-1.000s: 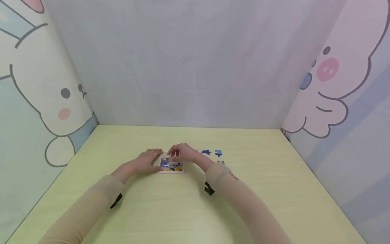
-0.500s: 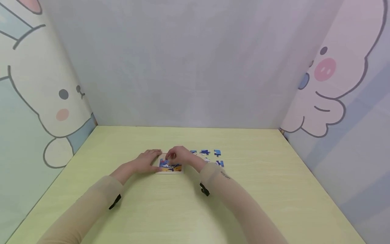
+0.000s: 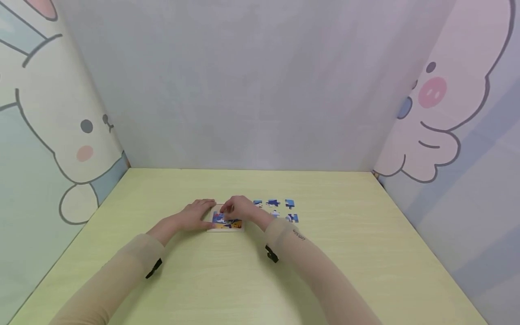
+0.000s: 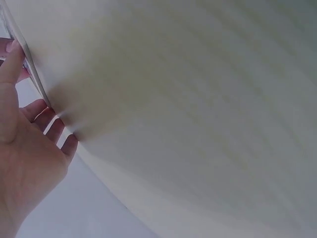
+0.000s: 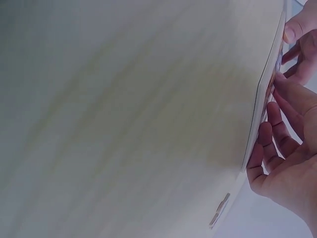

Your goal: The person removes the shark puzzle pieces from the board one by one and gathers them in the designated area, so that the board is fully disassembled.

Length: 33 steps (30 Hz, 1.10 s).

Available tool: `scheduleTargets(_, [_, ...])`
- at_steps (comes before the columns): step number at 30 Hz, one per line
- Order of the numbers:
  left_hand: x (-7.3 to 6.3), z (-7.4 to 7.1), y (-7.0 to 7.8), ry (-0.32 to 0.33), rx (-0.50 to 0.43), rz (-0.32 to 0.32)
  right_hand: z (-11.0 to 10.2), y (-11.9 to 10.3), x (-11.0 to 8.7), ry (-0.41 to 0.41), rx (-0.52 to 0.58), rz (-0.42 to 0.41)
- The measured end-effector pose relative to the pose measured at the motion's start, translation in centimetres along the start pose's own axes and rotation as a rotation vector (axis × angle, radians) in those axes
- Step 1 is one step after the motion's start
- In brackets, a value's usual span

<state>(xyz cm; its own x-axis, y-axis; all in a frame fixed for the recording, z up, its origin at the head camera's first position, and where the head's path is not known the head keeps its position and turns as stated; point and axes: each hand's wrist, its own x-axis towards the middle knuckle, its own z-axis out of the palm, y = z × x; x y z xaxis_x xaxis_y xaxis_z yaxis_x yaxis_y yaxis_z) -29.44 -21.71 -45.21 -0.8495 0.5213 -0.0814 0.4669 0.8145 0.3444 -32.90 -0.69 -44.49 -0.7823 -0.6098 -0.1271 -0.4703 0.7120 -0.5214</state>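
Observation:
A small framed jigsaw puzzle [image 3: 232, 224], blue above with yellow below, lies on the table in the head view. My left hand [image 3: 194, 215] rests along its left side, the thumb on the near left part and the fingertips by the far left corner. Over the puzzle's upper part, my right hand [image 3: 239, 208] has curled fingers, thumb and index tips pinching at a puzzle piece that they mostly hide. From the right wrist view, the board [image 5: 263, 94] shows edge-on, with the right fingers [image 5: 266, 134] along its side.
Several loose blue and white puzzle pieces [image 3: 273, 203] lie on the table to the right of the board, one of them [image 3: 292, 218] nearer the right forearm. The pale yellow table [image 3: 325, 253] ends at a grey back curtain [image 3: 252, 90], with cartoon-printed curtains at both sides.
My right hand has moved slightly left and down onto the puzzle, its fingertips drawing together. More loose pieces show beside its wrist. The left hand stays put on the board.

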Motion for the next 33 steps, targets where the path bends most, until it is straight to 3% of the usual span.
scheduleTargets(9, [0.16,-0.06,0.03,-0.007,-0.003,-0.003,-0.13,0.02,-0.12,-0.011,0.043,0.016])
scheduleTargets(19, [0.1,-0.08,0.14,0.003,0.004,0.011,-0.16,0.35,0.05,0.003,0.188,0.033])
scheduleTargets(33, [0.21,0.11,-0.17,0.019,0.013,0.023,-0.23,0.26,0.01,0.06,0.219,0.041])
